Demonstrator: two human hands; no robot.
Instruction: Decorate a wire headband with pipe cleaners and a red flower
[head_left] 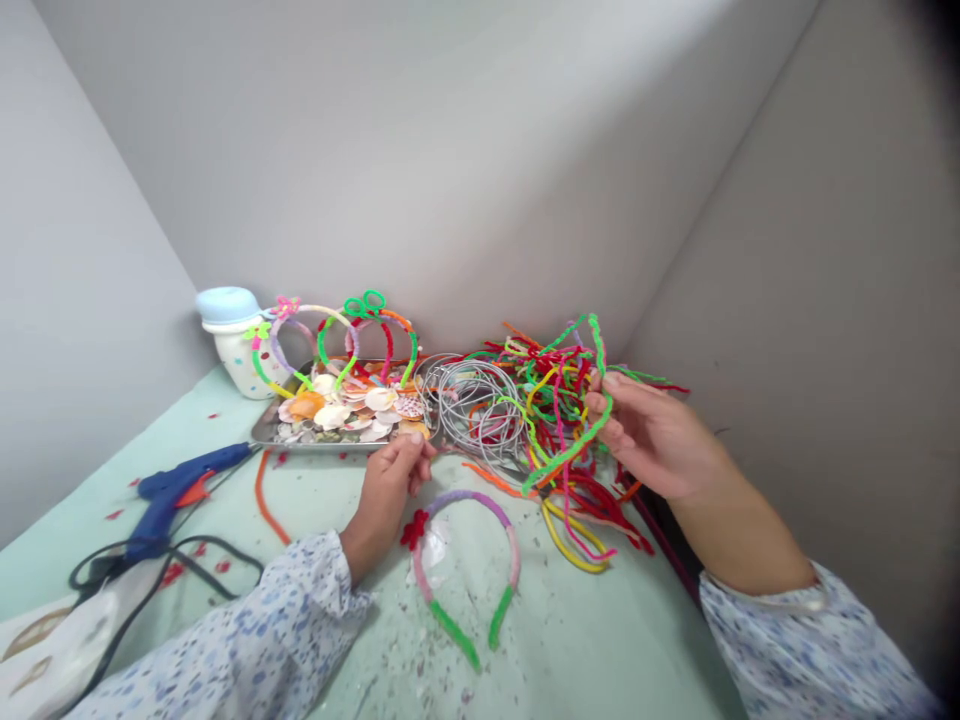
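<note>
My right hand (652, 425) is raised over the right side of the table, its thumb and fingers pinching a bent green pipe cleaner (566, 457). One end of it points up, and the other slants down to the left. My left hand (391, 482) rests closed by the front edge of the shell tray, fingers curled; what they hold, if anything, is hidden. Just below lies a headband (512, 545) wrapped in purple, pink and green, with a red flower (414, 529) on its left side. A tangle of coloured pipe cleaners (551, 390) sits behind my right hand.
A metal tray (352, 447) carries seashells (381, 400) and several wrapped headbands (319, 312). Beside it are silver wire hoops (480, 405). A blue glue gun (161, 500) with a black cord lies left. A white jar with a blue lid (229, 305) stands behind, near grey walls.
</note>
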